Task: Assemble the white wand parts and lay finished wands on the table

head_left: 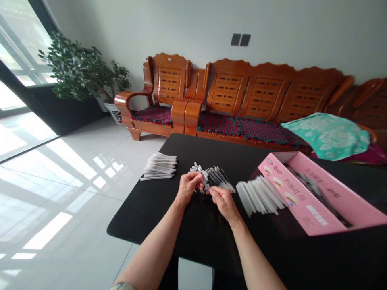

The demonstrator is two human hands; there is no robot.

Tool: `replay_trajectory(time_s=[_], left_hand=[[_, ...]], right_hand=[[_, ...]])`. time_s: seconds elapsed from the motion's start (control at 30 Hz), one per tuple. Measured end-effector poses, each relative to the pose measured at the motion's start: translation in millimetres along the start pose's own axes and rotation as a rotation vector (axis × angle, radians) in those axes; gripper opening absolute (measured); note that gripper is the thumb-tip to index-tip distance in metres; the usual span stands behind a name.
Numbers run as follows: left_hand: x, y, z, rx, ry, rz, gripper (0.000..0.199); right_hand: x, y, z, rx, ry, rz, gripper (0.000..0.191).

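Indoors, left hand (pixel 187 187) over black table (pixel 145 217), wooden sofa (pixel 260 92) behind

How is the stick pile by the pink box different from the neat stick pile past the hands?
The neat pile is smaller than the bigger pile beside the pink box. The neat pile's sticks lie straight, side by side, while the bigger pile's sticks fan out at angles. The neat pile shows dark ends on one side, but the bigger pile looks all pale. Both are thin, pale sticks lying on the black table.
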State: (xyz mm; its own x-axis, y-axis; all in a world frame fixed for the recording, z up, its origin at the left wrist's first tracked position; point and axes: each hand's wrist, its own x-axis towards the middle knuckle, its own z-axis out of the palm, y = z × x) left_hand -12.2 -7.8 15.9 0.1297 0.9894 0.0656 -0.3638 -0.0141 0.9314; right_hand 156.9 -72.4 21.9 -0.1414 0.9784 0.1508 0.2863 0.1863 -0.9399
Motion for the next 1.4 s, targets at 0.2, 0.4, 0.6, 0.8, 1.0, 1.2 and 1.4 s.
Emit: replay_trajectory(time_s=[0.2, 0.4, 0.6, 0.8, 1.0, 1.2, 1.4], left_hand=[[14, 6, -20.1, -0.101, 0.312, 0.117, 0.039], [2, -1, -6.2, 0.275, 0.17, 0.155, 0.038], [-1, -5, -12.4, 0.756, 0.282, 0.323, 0.019], [2, -12, -15.6, 0.926, 0.235, 0.385, 0.02], [1, -15, -17.6, 1.041, 0.16, 0.366, 0.031], [-2, -12, -15.2, 1.131, 0.168, 0.346, 0.034], [-4, -10, -13.4, 1.14, 0.18, 0.321, 0.035]], right_hand=[[-1, 11, -5, -0.457, 0.234, -0.128, 0.038], [2, 22, -16, -0.473, 0.414, -0.192, 0.039], [3, 35, -30, -0.614, 0.618, -0.118, 0.04], [-6, 40, -72, -0.989, 0.978, -0.068, 0.03], [-18, 48, -100, -1.195, 1.095, 0.054, 0.021], [-18, 54, -102, -1.193, 1.102, 0.042, 0.022], [-5, 48, -75, -1.097, 1.047, -0.099, 0.02]])
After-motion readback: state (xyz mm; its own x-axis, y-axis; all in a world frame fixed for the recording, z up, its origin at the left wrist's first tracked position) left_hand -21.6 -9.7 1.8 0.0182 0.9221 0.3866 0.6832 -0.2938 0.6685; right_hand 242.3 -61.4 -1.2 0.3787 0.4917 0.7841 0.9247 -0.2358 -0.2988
